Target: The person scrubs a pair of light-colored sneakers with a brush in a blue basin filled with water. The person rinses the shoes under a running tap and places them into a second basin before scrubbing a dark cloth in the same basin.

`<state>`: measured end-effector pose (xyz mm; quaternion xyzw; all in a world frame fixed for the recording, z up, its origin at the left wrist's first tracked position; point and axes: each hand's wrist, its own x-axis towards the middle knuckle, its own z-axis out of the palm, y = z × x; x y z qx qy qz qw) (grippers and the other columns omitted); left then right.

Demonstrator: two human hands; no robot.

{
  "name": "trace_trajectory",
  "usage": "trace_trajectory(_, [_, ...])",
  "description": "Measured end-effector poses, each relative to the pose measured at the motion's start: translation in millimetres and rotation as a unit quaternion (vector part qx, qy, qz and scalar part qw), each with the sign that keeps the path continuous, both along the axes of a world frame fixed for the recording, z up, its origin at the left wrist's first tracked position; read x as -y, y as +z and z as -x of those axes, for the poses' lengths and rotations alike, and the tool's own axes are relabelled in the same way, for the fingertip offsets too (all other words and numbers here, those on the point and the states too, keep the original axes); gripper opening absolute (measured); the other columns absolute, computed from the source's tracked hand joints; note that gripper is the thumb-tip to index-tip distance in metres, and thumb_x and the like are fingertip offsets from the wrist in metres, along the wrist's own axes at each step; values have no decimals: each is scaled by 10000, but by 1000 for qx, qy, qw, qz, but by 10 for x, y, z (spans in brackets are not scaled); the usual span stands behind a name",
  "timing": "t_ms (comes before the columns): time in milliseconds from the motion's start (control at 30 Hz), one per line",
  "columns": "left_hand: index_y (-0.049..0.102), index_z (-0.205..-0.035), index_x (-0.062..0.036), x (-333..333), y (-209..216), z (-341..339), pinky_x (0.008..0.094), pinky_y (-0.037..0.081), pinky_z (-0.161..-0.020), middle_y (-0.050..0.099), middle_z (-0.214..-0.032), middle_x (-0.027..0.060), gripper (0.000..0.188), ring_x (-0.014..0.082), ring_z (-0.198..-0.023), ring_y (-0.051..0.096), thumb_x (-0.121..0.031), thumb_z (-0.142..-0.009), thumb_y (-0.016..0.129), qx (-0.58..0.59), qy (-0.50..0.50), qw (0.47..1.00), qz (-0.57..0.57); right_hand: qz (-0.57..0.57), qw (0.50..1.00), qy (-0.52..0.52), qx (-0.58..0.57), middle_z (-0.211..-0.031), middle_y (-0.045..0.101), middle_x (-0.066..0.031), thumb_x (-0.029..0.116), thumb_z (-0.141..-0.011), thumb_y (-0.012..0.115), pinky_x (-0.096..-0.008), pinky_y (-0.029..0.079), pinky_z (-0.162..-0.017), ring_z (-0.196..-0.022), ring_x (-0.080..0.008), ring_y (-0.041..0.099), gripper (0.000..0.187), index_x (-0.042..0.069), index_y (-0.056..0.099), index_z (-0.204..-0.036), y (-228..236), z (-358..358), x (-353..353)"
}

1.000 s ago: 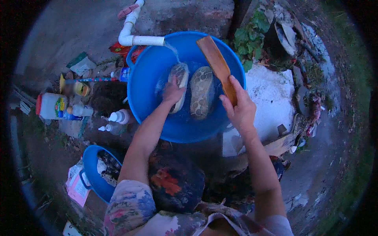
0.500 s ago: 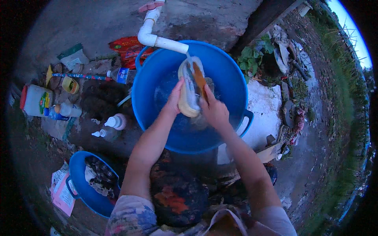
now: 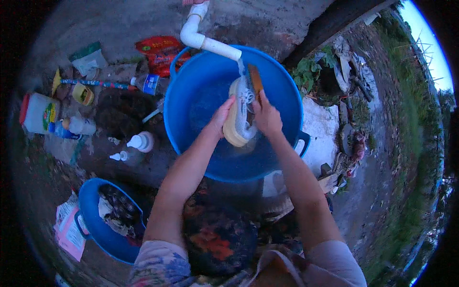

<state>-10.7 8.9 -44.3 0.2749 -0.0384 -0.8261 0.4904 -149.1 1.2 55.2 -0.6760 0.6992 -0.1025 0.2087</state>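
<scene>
Over the large blue tub [image 3: 193,91], my left hand [image 3: 222,118] grips a wet, pale grey sneaker [image 3: 235,128] with a cream sole by its left side. Its laces and upper face up and to the right. My right hand [image 3: 267,117] is closed around a wooden scrubbing brush [image 3: 256,79], which points up just right of the shoe's far end. Water [image 3: 242,67] runs from a white pipe [image 3: 217,47] onto that end of the shoe. The fingers of my right hand lie close to the shoe's right edge; whether they touch it cannot be seen.
Left of the tub stand pump bottles [image 3: 141,142], a white container with a red lid [image 3: 39,115] and a red bag [image 3: 160,50]. A smaller blue tub [image 3: 95,229] with dark cloth stands at lower left. A white slab [image 3: 320,129] lies to the right.
The brush has moved up and off the shoe to its right. The shoe has turned so that its laces and upper show more. The whole view has shifted slightly.
</scene>
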Motion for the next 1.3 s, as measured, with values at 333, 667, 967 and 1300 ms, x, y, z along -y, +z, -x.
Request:
trace_trajectory(333, [500,-1202,-89,0,236,109,407,439,-886,571,-1134,104,483,245,-1018,552,-454,-889,454,11,-36,999,10,66,998,11,14,-856,626,-221,375,-874,453,-474,482,-701,-765,-385,615,486,213,389,-1328,-199,222,156])
trace_trajectory(667, [481,-1218,-89,28,284,25,410,459,-859,569,-1134,113,488,266,-974,570,-454,-897,443,-12,22,1000,18,-6,999,18,40,-899,603,-252,340,-892,433,-455,462,-769,-857,-398,594,465,177,394,-1326,63,21,3])
trace_trajectory(967, [460,-1244,-101,30,155,5,418,426,-903,547,-1156,113,522,270,-1041,533,-478,-883,453,21,42,999,-12,-23,996,76,32,-824,622,-224,277,-903,441,-447,471,-714,-791,-366,628,470,143,361,-1347,222,-5,-460])
trace_trajectory(1300, [479,-1218,-89,-30,376,34,387,448,-862,559,-1151,101,520,240,-1008,552,-483,-881,456,28,58,998,-13,7,998,65,25,-893,600,-270,342,-892,452,-487,474,-684,-796,-416,597,468,153,398,-1316,79,115,-371])
